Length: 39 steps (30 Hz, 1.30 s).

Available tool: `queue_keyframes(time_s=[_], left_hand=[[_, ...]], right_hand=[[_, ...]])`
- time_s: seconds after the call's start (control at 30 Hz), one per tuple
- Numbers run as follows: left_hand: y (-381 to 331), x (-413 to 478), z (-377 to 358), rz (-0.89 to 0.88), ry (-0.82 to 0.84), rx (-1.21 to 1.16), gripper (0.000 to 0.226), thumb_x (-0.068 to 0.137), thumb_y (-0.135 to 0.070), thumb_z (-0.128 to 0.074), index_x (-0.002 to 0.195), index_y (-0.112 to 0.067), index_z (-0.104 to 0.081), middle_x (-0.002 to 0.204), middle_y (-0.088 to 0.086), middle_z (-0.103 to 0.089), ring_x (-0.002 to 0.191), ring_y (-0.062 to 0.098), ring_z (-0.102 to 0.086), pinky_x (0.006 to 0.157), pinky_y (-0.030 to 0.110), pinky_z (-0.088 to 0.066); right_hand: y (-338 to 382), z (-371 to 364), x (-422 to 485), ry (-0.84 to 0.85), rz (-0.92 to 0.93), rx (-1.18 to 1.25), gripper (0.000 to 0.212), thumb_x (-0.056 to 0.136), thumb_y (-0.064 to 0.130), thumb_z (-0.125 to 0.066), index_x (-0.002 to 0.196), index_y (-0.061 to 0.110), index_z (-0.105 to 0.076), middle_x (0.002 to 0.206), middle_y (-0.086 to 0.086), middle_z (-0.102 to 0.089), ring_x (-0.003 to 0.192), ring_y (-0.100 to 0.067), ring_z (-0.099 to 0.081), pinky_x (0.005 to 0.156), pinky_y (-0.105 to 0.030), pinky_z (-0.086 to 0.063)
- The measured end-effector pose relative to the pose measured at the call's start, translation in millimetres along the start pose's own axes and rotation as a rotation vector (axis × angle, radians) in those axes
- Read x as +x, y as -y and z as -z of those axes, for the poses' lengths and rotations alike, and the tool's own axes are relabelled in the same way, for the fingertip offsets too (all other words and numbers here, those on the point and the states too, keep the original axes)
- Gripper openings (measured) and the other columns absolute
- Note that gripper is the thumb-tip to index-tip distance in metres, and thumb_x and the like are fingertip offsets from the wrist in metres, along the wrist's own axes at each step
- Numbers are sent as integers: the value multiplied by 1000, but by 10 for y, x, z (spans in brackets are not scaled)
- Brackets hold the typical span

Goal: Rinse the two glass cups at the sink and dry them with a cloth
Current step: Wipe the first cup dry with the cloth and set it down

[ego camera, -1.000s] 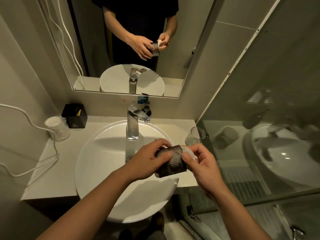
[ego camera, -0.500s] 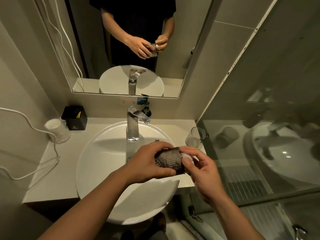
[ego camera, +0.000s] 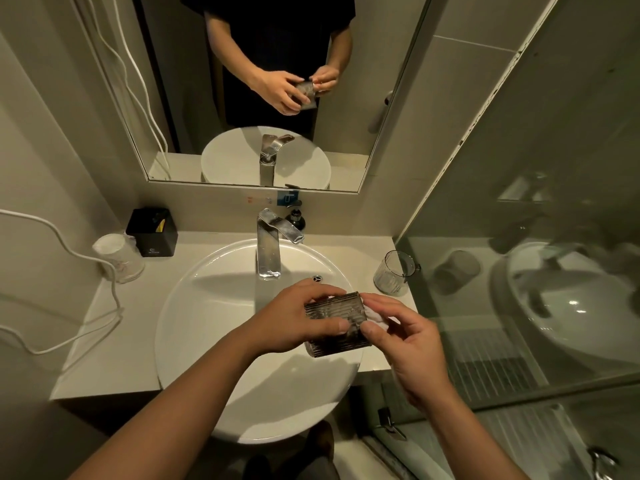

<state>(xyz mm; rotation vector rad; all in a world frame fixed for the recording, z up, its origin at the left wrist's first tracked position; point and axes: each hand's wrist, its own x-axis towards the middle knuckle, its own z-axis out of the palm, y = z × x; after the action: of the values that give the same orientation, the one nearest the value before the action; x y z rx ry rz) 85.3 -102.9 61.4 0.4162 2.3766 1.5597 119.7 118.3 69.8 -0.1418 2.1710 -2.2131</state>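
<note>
Over the round white basin (ego camera: 207,323), left hand (ego camera: 294,323) grips 1 ribbed glass cup (ego camera: 334,323), right hand (ego camera: 412,344) pinches white cloth (ego camera: 375,315): drying; next, probably turn the cup.

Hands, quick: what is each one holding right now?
Left hand: grips the ribbed glass cup.
Right hand: pinches a white cloth at the cup's open end.

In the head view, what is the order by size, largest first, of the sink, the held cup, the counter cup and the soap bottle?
1. sink
2. held cup and counter cup: unranked, the held one is nearer
3. soap bottle, partly behind the tap
</note>
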Motion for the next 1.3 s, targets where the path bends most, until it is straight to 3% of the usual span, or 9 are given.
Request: queue_keyframes(time_s=[0.17, 0.27, 0.47, 0.7, 0.83, 0.93, 1.0, 1.1, 1.3], left_hand=[[-47, -64, -60, -115, 16, 252, 81, 71, -57, -86, 141, -46, -46, 130, -17, -54, 117, 0, -54, 100, 23, -48], [-43, -62, -45, -95, -9, 176, 80, 67, -54, -90, 139, -43, -54, 123, -14, -57, 115, 3, -57, 101, 33, -52], [0, -41, 15, -52, 56, 59, 74, 67, -50, -92, 135, -39, -65, 116, -5, -55, 112, 6, -60, 102, 25, -50], [28, -25, 106, 21, 176, -68, 59, 78, -40, -88, 132, -40, -64, 118, -6, -70, 110, 10, -67, 98, 33, -56], [20, -38, 84, 67, 191, -208, 47, 87, -33, -82, 127, -38, -58, 113, 14, -69, 102, 24, -70, 89, 41, -61], [56, -42, 26, -23, 108, 12, 47, 89, -52, -73, 133, -42, -58, 125, -6, -64, 116, 10, -63, 103, 41, -54], [38, -71, -19, -85, 43, 154, 66, 82, -63, -73, 142, -44, -52, 132, -14, -51, 125, 2, -52, 109, 34, -48], [-19, -101, -79, -162, 25, 255, 81, 73, -60, -84, 143, -44, -47, 135, -16, -47, 127, 4, -48, 108, 31, -46], [-28, -91, -68, -141, -40, 181, 69, 74, -51, -88, 136, -42, -58, 124, -16, -60, 116, 2, -58, 102, 31, -51]], right_hand=[[-43, -46, 1, -82, -71, 60, 38, 83, -5, -75, 105, 25, -81, 118, -6, -76, 111, -29, -72, 96, -49, -58], [-64, -46, -12, -86, -102, 87, 29, 79, 14, -78, 107, 20, -80, 120, -11, -74, 115, -36, -69, 98, -54, -56], [-35, -8, -32, -21, -86, 87, 40, 72, 37, -90, 104, 16, -78, 119, -15, -72, 114, -37, -67, 93, -47, -57], [42, 10, -36, 96, -82, 131, 40, 63, 45, -95, 87, 19, -76, 113, -8, -73, 110, -28, -69, 88, -39, -57], [45, 12, -26, 66, -113, 111, 32, 68, 33, -94, 88, 15, -76, 115, -13, -72, 113, -33, -69, 87, -43, -59], [-16, -17, -8, -28, -137, 139, 14, 81, 4, -81, 92, 11, -75, 115, -18, -73, 107, -36, -70, 82, -39, -60], [-20, -42, 1, -75, -176, 159, 14, 87, -3, -71, 98, 6, -72, 114, -19, -74, 99, -35, -73, 79, -37, -61], [1, -90, 3, -110, -217, 180, 15, 93, -7, -63, 104, 1, -68, 99, -12, -79, 86, -28, -76, 74, -34, -62], [-16, -68, 6, -86, -218, 165, 16, 93, -4, -65, 104, 6, -72, 104, -20, -76, 85, -27, -76, 74, -33, -61]])
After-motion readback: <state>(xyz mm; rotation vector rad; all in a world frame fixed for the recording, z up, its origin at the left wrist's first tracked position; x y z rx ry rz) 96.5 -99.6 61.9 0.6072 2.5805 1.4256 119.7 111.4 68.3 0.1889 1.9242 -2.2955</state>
